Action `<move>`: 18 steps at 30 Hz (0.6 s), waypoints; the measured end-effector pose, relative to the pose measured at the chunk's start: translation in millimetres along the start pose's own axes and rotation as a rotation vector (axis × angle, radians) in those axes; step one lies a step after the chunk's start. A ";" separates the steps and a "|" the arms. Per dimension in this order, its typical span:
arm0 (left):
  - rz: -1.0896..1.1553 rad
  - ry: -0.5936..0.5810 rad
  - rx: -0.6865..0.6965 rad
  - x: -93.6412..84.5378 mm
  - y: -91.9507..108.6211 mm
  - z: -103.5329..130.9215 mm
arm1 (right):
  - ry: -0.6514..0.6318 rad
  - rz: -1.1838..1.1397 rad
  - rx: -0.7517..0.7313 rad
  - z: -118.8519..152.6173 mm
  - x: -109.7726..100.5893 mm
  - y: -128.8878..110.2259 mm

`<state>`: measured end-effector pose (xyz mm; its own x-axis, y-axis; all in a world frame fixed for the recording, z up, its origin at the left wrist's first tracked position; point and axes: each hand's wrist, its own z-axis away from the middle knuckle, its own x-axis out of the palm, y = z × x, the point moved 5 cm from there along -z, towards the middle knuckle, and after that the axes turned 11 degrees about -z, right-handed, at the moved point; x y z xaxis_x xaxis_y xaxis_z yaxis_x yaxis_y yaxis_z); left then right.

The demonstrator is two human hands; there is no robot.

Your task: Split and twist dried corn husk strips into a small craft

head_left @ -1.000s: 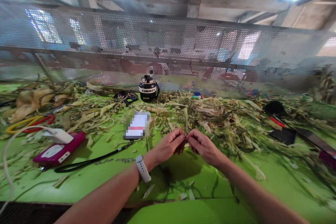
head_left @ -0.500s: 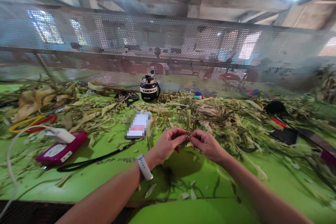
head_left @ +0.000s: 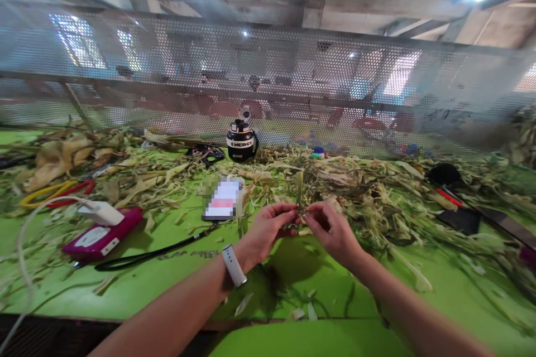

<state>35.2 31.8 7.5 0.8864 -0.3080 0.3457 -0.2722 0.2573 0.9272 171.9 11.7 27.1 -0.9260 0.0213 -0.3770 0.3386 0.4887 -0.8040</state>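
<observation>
My left hand (head_left: 268, 230), with a white watch band (head_left: 234, 265) on its wrist, pinches the lower end of a narrow greenish strip of plant husk (head_left: 300, 185). The strip stands upright above the fingertips. Close beside it, my right hand (head_left: 334, 230) has its thumb and index finger bent together at the base of the strip. Whatever small piece lies between those fingertips is too tiny to make out. Both hands hover just over the green tabletop (head_left: 301, 265), and loose dried husks (head_left: 352, 178) are heaped right behind them.
A phone (head_left: 223, 199) with a black strap lies left of the hands. Farther left are a magenta power box (head_left: 103, 237) with a white plug (head_left: 100, 212), and yellow-red scissors handles (head_left: 50, 195). A black bottle (head_left: 242, 142) stands before a perforated metal screen (head_left: 268, 67). Dark tools (head_left: 456, 217) lie right.
The view has shifted slightly. My right hand's fingers have lifted and spread a little beside the strip, while my left hand keeps its pinch.
</observation>
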 end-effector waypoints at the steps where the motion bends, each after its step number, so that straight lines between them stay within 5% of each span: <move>1: 0.026 -0.005 -0.015 0.2 -0.8 -0.1 | 0.003 0.079 -0.096 0.4 -0.9 -4.9; 4: 0.074 -0.019 -0.056 0.8 -3.9 0.1 | -0.010 0.207 -0.311 1.7 -1.7 -14.5; 8: 0.111 -0.054 -0.092 1.6 -8.3 0.2 | -0.017 0.276 -0.420 2.3 -2.4 -17.2; 14: 0.115 -0.119 -0.064 3.2 -9.7 -0.1 | 0.054 0.285 -0.402 5.3 -0.3 -16.4; 18: 0.060 -0.123 -0.043 4.8 -9.1 1.5 | 0.114 0.182 -0.251 6.9 2.4 -12.8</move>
<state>41.4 26.5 1.0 0.8160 -0.3999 0.4173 -0.3043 0.3166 0.8984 166.5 -0.6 33.3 -0.8718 0.2182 -0.4386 0.4611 0.6677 -0.5845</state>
